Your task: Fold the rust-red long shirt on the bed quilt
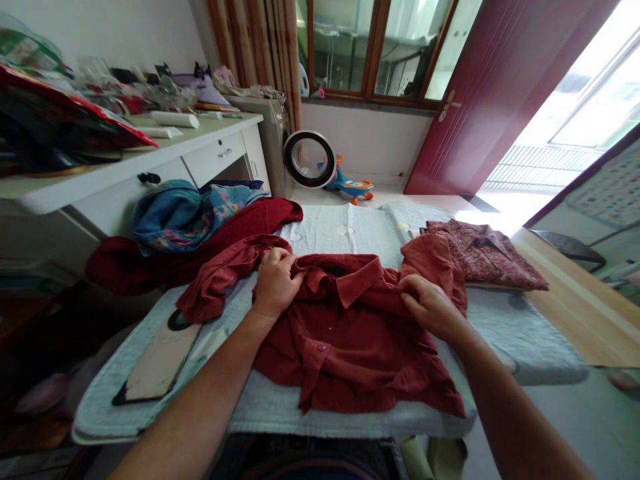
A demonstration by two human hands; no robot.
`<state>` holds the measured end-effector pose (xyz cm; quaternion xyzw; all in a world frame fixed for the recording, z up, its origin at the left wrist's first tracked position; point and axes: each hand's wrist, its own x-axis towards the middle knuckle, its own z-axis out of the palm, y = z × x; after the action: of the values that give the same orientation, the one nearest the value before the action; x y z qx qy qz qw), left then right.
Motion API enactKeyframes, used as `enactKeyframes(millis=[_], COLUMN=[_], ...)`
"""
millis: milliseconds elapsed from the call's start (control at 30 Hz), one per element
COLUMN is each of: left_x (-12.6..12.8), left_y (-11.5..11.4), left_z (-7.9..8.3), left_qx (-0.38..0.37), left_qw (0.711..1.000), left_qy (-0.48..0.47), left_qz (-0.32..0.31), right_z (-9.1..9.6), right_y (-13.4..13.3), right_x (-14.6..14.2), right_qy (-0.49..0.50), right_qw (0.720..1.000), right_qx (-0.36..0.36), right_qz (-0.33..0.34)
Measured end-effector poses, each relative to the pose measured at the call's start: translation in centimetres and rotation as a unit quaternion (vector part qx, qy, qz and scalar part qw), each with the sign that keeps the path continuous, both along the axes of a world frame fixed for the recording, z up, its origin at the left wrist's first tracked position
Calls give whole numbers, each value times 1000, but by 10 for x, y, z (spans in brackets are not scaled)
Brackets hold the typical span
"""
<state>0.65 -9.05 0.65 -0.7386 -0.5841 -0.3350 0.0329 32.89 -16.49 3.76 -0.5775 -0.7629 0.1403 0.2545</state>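
A rust-red collared shirt (350, 340) lies face up on a pale blue padded board (280, 407), buttons down the front. My left hand (275, 283) is closed on the shirt's left shoulder beside the collar. At the right shoulder, my right hand (433, 308) pinches the cloth. One sleeve (215, 283) trails off to the left; the other bunches up behind my right hand.
A folded red patterned shirt (483, 257) rests at the board's far right. A heap of dark red and blue floral clothes (190, 227) lies at the left, below a cluttered white desk (150, 160). A flat brown board (160, 360) lies on the padding. A wooden bench (580, 307) stands at right.
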Motion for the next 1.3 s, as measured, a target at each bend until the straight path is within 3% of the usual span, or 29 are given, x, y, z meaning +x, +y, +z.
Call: enactKeyframes(millis=[67,133,167,233,300,367,467,567,600,667,767,867,1033,1100,1200,1300], left_x=[7,18,25,39,53,65,79,86,87,87,85,80,65,55,40,26], left_y=[-13,-32,-43,-65,-82,-91,-93,-90,-89,-88,-88,-86,-87,-88,-86,-81], left_z=[13,29,38,52,59,59,52,45,43,40,34,27,23,24,21,11], left_qx=[28,53,48,-23,-144,-230,-325,-358,-351,-329,-301,-257,-173,-136,-79,-46], left_qw=[999,998,998,981,932,883,772,645,624,612,630,665,792,850,929,972], left_qy=[22,9,-10,-58,-121,-230,-446,-614,-648,-681,-683,-670,-566,-493,-352,-228], left_qz=[33,13,-33,-184,-309,-339,-315,-279,-262,-232,-215,-208,-153,-126,-78,-27], right_z=[3,8,11,16,22,27,29,30,30,32,35,35,24,14,-2,-14], right_y=[-3,-7,-8,-13,-17,-22,-31,-39,-41,-42,-32,-4,65,86,99,97], right_x=[-3,-8,-12,-21,-33,-47,-70,-85,-87,-86,-74,-57,-44,-47,-56,-67], right_qy=[24,46,58,80,99,118,139,153,161,185,228,225,61,11,-24,-43], right_qw=[999,997,996,993,990,986,982,983,980,969,953,963,996,996,984,971], right_qx=[23,43,53,75,95,118,124,63,31,-38,-119,-110,-65,-90,-158,-187], right_qz=[-21,-38,-43,-46,-36,-23,2,82,115,160,162,103,3,11,79,141])
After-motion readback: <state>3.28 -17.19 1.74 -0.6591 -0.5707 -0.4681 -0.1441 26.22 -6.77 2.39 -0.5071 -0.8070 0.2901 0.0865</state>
